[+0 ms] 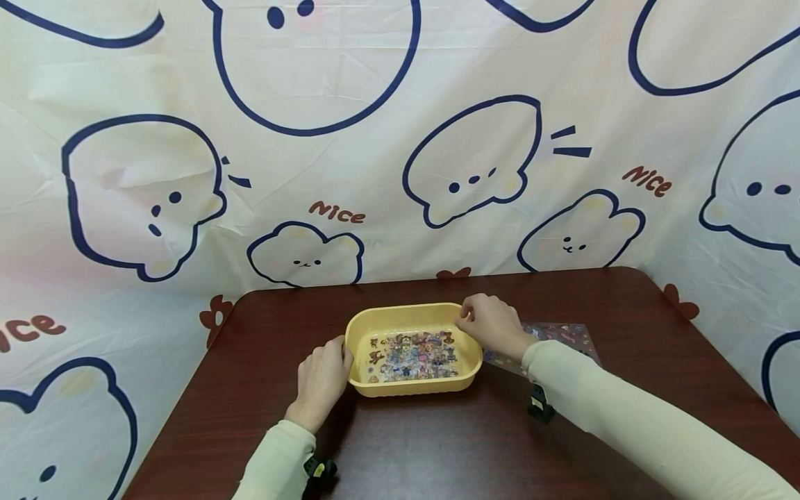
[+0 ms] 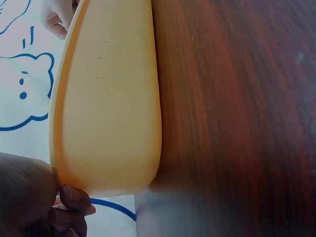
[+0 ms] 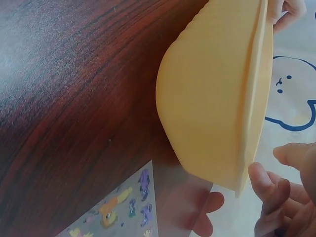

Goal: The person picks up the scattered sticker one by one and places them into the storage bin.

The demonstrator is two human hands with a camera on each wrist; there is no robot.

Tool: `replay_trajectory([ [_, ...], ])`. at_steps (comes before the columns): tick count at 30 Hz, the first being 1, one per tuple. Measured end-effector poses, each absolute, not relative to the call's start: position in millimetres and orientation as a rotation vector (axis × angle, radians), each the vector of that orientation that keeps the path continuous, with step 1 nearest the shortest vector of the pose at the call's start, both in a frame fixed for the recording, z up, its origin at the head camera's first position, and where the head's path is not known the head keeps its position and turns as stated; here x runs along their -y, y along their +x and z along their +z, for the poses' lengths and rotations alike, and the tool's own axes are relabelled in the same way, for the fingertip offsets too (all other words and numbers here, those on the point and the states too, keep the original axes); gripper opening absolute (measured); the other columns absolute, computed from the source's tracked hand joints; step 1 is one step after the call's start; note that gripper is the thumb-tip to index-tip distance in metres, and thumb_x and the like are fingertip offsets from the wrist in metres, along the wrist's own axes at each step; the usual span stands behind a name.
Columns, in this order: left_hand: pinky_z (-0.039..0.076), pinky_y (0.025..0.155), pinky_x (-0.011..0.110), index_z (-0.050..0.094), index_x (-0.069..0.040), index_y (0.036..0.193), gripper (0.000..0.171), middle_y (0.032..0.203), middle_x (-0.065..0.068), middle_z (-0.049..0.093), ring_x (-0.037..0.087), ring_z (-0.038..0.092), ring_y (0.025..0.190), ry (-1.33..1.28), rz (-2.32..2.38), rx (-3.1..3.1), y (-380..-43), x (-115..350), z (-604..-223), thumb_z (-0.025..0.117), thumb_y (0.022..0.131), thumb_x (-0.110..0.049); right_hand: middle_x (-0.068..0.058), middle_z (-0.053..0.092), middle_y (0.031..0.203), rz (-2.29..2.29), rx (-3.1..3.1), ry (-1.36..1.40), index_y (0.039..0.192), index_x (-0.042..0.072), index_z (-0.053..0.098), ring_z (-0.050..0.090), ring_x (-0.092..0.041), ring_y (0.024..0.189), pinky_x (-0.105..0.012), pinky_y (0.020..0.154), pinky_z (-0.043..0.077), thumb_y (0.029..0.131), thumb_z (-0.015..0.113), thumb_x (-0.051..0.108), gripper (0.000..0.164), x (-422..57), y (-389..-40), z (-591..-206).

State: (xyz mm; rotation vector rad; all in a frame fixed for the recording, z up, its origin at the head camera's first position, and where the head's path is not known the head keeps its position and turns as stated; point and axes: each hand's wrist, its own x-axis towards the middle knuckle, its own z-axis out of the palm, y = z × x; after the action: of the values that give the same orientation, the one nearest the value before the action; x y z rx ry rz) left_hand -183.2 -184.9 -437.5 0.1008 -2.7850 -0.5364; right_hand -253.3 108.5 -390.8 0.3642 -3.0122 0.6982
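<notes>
A yellow plastic basin (image 1: 409, 390) with rounded corners stands on the table. Many small cartoon stickers (image 1: 420, 355) lie on its floor, mostly bunched in the middle. My left hand (image 1: 322, 375) grips the rim at the basin's left end; the left wrist view shows thumb and fingers (image 2: 74, 197) at that edge. At the opposite end, my right hand (image 1: 494, 321) hovers by the right rim with its fingers loosely bent. In the right wrist view its thumb (image 3: 291, 154) and forefinger are apart, and nothing shows between them.
A clear sheet printed with cartoon ponies (image 3: 111, 215) lies flat on the dark wooden table (image 1: 412, 444), to the basin's right and partly under the right forearm. A white cloth (image 1: 375, 160) with cartoon outlines hangs behind the table and along its sides.
</notes>
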Motion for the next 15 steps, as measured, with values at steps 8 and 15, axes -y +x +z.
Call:
replay_trajectory([
  [8,0.034,0.046,0.034,0.07,-0.006,0.096,0.015,0.06,0.005,0.056,0.019,0.048,0.049,0.106,-0.538,2.787,-183,184,-437,0.058,0.097,-0.016,-0.005,0.074,0.091,0.724,3.02,0.349,0.101,0.01,0.074,0.063,-0.012,0.066,-0.027,0.053,0.048,0.094,0.069,0.033,0.025,-114,-250,-384],
  [15,0.035,0.046,0.035,0.071,-0.006,0.098,0.016,0.062,0.006,0.058,0.019,0.048,0.049,0.106,-0.538,2.78,-183,184,-436,0.059,0.097,-0.016,-0.001,0.071,0.082,0.741,3.001,0.362,0.098,0.011,0.074,0.06,-0.011,0.061,-0.027,0.051,0.046,0.095,0.067,0.033,0.024,-121,-248,-386],
])
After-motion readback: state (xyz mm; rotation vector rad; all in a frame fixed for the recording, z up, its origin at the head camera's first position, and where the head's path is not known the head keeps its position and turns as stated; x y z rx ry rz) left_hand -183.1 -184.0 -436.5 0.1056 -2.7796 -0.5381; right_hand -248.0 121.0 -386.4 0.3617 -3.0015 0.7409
